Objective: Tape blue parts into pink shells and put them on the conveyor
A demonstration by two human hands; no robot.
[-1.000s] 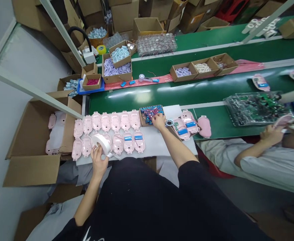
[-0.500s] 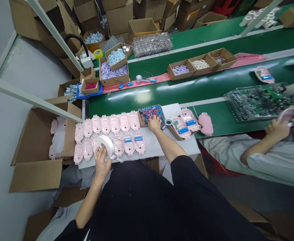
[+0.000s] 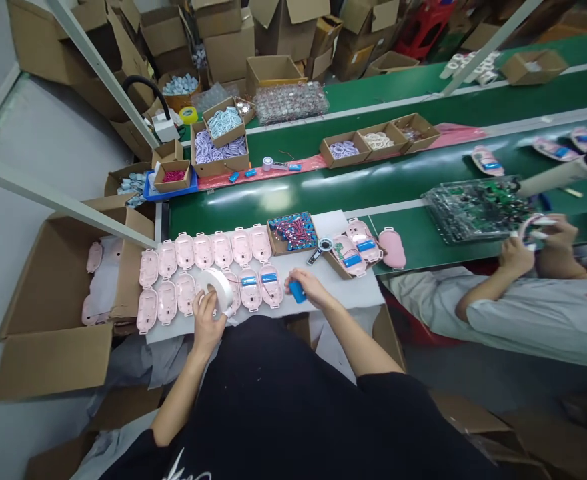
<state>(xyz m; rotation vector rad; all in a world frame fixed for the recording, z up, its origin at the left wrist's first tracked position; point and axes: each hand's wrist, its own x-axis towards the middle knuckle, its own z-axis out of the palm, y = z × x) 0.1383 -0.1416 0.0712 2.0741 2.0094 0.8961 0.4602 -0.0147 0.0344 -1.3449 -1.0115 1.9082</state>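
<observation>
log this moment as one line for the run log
left hand: white tape roll | right hand: blue battery | nearby: pink casings

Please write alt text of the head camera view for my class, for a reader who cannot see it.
A person's left hand grips a roll of white tape while the right hand holds a blue cylindrical battery, above two rows of open pink plastic shells on a white sheet. A co-worker sits beside a green conveyor belt.

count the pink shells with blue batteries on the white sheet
2, side by side in the near row: one pink shell, another nearer the right hand. The tape roll may hide more.
</observation>
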